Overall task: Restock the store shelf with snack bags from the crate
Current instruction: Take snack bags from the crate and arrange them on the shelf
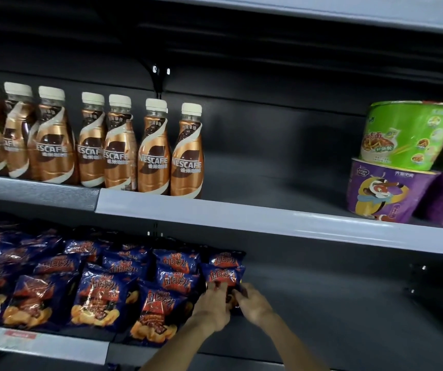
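Dark store shelving (268, 223) fills my view; the lower shelf (322, 303) at lower left carries rows of blue snack bags (100, 295). At lower centre I see the left hand (211, 307) and right hand (254, 303) both gripping the lower part of one snack bag (223, 274), standing at the row's right end. Coffee bottles (153, 148) line the upper left shelf; noodle bowls (402, 162) sit at right

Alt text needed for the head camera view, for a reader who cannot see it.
Both hands, left hand and right hand, hold a blue snack bag at the right end of the rows on the lower shelf. Above stand coffee bottles and noodle bowls.
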Demonstrator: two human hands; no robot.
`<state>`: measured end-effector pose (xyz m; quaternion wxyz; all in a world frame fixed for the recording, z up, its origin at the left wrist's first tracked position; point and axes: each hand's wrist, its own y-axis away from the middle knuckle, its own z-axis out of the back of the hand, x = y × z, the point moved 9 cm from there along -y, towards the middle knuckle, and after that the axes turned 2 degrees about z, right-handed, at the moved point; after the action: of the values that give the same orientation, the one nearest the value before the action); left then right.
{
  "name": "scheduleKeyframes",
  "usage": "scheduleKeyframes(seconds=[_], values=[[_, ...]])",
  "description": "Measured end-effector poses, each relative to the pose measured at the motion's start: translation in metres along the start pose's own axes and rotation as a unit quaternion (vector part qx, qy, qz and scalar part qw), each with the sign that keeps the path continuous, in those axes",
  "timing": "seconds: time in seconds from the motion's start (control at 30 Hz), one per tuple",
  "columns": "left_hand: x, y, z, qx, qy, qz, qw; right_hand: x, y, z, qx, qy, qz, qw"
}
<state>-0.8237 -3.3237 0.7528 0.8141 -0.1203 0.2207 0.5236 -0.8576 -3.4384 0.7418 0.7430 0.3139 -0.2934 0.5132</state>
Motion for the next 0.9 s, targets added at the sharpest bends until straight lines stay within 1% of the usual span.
scheduleKeyframes(seconds=[0.1,0.23,0.33,0.4,0.57,0.73,0.9], values=[[0.001,0.005,-0.011,0.017,-0.001,-0.008,1.000,0.001,0.004,-0.008,0.005,0.006,0.005,1.000],[0.003,0.009,-0.025,0.032,-0.009,0.006,0.999,0.000,0.007,-0.017,0.016,0.009,0.011,1.000],[0.007,0.001,-0.025,0.024,-0.031,0.017,0.999,0.001,-0.003,-0.022,0.024,-0.006,0.013,1.000],[0.010,-0.004,-0.025,0.022,-0.046,0.021,0.998,0.005,-0.003,-0.023,0.019,0.001,0.011,1.000],[0.007,-0.010,-0.020,0.003,-0.067,0.027,0.997,0.003,-0.014,-0.007,-0.023,0.005,0.030,0.999],[0.005,-0.008,-0.017,0.001,-0.078,0.023,0.997,-0.004,-0.013,0.006,-0.020,0.002,0.021,1.000],[0.004,0.003,-0.003,-0.002,-0.069,-0.009,0.998,0.003,-0.012,0.010,-0.038,0.001,0.024,0.999]])
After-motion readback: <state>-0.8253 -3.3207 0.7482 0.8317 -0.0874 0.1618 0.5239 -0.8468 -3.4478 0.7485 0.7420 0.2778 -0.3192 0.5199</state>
